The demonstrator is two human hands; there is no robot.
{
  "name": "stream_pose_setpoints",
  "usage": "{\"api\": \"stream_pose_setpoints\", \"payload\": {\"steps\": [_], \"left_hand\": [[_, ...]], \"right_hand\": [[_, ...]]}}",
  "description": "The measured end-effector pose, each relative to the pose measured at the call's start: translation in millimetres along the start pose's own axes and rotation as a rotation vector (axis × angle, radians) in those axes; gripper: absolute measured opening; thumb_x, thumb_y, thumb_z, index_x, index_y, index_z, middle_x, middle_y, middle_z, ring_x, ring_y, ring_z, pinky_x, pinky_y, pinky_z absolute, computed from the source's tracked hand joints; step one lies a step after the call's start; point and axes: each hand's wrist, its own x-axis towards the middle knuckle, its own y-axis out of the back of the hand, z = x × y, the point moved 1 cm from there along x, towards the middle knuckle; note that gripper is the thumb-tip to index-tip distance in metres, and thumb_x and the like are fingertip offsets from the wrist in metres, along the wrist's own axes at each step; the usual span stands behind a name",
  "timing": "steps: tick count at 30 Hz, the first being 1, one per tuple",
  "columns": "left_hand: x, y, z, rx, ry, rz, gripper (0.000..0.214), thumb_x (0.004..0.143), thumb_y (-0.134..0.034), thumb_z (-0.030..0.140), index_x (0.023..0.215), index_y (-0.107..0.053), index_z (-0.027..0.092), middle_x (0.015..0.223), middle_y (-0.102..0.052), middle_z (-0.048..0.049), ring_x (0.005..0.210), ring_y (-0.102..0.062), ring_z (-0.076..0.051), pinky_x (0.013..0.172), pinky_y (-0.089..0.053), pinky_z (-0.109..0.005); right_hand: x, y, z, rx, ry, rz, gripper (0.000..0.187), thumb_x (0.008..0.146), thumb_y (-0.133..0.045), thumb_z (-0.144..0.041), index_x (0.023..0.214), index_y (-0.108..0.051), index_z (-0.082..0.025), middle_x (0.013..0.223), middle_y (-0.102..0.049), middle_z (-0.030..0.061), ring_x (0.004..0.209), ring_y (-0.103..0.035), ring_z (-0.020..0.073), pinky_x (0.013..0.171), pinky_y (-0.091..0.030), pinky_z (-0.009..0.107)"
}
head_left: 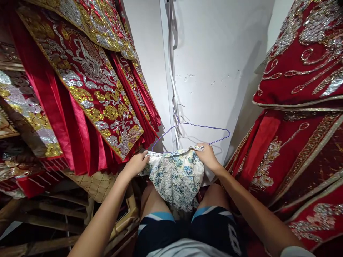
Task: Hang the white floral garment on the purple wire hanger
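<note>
On my feed the left hand (136,165) sits between seven and eight o'clock, its fingers and thumb pinched on one top corner of a flowered cloth garment (177,175). The right hand (207,154), at four o'clock, grips the opposite corner, so I have both hands holding the same piece. The garment is at six o'clock, its banded top edge drawn out between the hands and the rest drooping in gathered folds of white, blue and green.

Just above it, near the center of my view, is a purple wire hanger (206,126), its lower bar partly behind the garment; I can't tell whether the two are fastened together. Behind the hanger a white pole (169,57) runs up toward twelve o'clock against a white wall (214,53).

Below the garment, at six, I see the wearer's bare knees and dark shorts (158,232) with blue and white trim. At ten o'clock hangs a red robe (107,96) covered in gold and silver sequins, and between two and three another red dress (284,80) with silver beading. Out at eight stands a bamboo frame (53,223).
</note>
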Motion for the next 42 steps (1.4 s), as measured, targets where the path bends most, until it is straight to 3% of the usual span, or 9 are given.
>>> {"api": "stream_pose_setpoints", "payload": {"steps": [3, 10, 15, 17, 22, 27, 34, 38, 42], "left_hand": [[8.8, -8.3, -0.9, -0.023, 0.023, -0.012, 0.022, 0.069, -0.067, 0.033, 0.053, -0.054, 0.025, 0.073, -0.075, -0.0119, 0.086, -0.071, -0.034, 0.082, -0.05, -0.036], [19.9, -8.5, 34.9, -0.198, -0.219, 0.192, 0.021, 0.083, -0.056, 0.025, 0.063, -0.05, 0.023, 0.13, -0.064, -0.0153, 0.129, -0.051, -0.031, 0.111, -0.031, -0.04], [39.4, -20.6, 54.5, -0.272, -0.4, 0.228, 0.014, 0.089, -0.047, 0.02, 0.084, -0.061, 0.021, 0.107, -0.067, -0.0102, 0.108, -0.06, -0.025, 0.098, -0.041, -0.035], [40.7, -25.1, 52.4, -0.198, -0.418, 0.238, 0.02, 0.09, -0.043, 0.016, 0.095, -0.062, 0.021, 0.099, -0.065, -0.0076, 0.099, -0.06, -0.024, 0.092, -0.042, -0.033], [30.2, -21.3, 43.8, -0.138, -0.451, 0.253, 0.024, 0.088, -0.039, 0.012, 0.09, -0.06, 0.022, 0.09, -0.061, -0.0054, 0.088, -0.058, -0.022, 0.081, -0.041, -0.029], [25.6, -12.5, 49.2, -0.156, -0.457, 0.228, 0.022, 0.087, -0.039, 0.012, 0.089, -0.059, 0.021, 0.088, -0.061, -0.0052, 0.086, -0.056, -0.022, 0.079, -0.04, -0.028], [26.0, -12.9, 45.8, -0.16, -0.451, 0.212, 0.021, 0.088, -0.041, 0.014, 0.087, -0.061, 0.021, 0.084, -0.061, -0.0039, 0.08, -0.055, -0.02, 0.076, -0.041, -0.026], [27.3, -13.0, 47.1, -0.124, -0.478, 0.189, 0.02, 0.088, -0.04, 0.015, 0.088, -0.059, 0.02, 0.085, -0.061, -0.0041, 0.08, -0.056, -0.019, 0.077, -0.041, -0.027], [27.4, -5.1, 48.2, -0.074, -0.466, 0.199, 0.019, 0.091, -0.04, 0.02, 0.094, -0.058, 0.02, 0.092, -0.062, -0.0051, 0.088, -0.058, -0.021, 0.083, -0.043, -0.031]], "right_hand": [[-1.8, 1.6, 0.9, -0.018, 0.009, 0.019, 0.028, 0.073, -0.053, -0.03, 0.054, -0.034, -0.023, 0.054, -0.032, -0.0051, 0.056, -0.03, 0.0114, 0.051, -0.022, 0.024], [-6.3, -10.4, -6.7, 0.086, -0.028, -0.021, 0.034, 0.074, -0.059, -0.035, 0.054, -0.034, -0.023, 0.053, -0.031, -0.0051, 0.056, -0.03, 0.0113, 0.049, -0.022, 0.024], [-11.5, -13.8, -8.6, 0.147, 0.001, -0.013, 0.031, 0.078, -0.061, -0.039, 0.056, -0.046, -0.021, 0.054, -0.042, -0.003, 0.057, -0.039, 0.0137, 0.051, -0.03, 0.024], [-11.5, -3.3, -6.7, 0.12, 0.048, 0.026, 0.017, 0.078, -0.061, -0.035, 0.077, -0.063, -0.019, 0.063, -0.054, -0.0007, 0.062, -0.048, 0.0167, 0.057, -0.037, 0.026], [10.9, 45.1, 6.9, -0.087, 0.075, 0.263, 0.08, 0.072, -0.065, -0.026, 0.147, -0.036, -0.015, 0.07, -0.062, -0.0006, 0.064, -0.056, 0.0202, 0.066, -0.044, 0.031], [52.3, 69.1, 21.1, -0.307, -0.064, 0.117, 0.052, 0.072, -0.063, -0.031, 0.12, -0.06, -0.012, 0.089, -0.069, 0.0109, 0.067, -0.058, 0.0212, 0.064, -0.044, 0.031], [52.9, 68.7, 24.4, -0.354, -0.039, 0.195, 0.068, 0.07, -0.065, -0.03, 0.132, -0.047, -0.012, 0.08, -0.069, 0.0082, 0.065, -0.059, 0.0228, 0.059, -0.043, 0.029], [51.0, 72.8, 28.4, -0.389, 0.034, 0.154, 0.072, 0.072, -0.057, -0.019, 0.143, -0.046, -0.009, 0.108, -0.071, 0.0176, 0.087, -0.065, 0.0275, 0.072, -0.048, 0.032], [54.8, 86.4, 20.5, -0.422, 0.011, 0.089, 0.042, 0.072, -0.055, -0.016, 0.111, -0.071, -0.012, 0.1, -0.074, 0.0139, 0.09, -0.066, 0.0276, 0.077, -0.048, 0.032]]}}
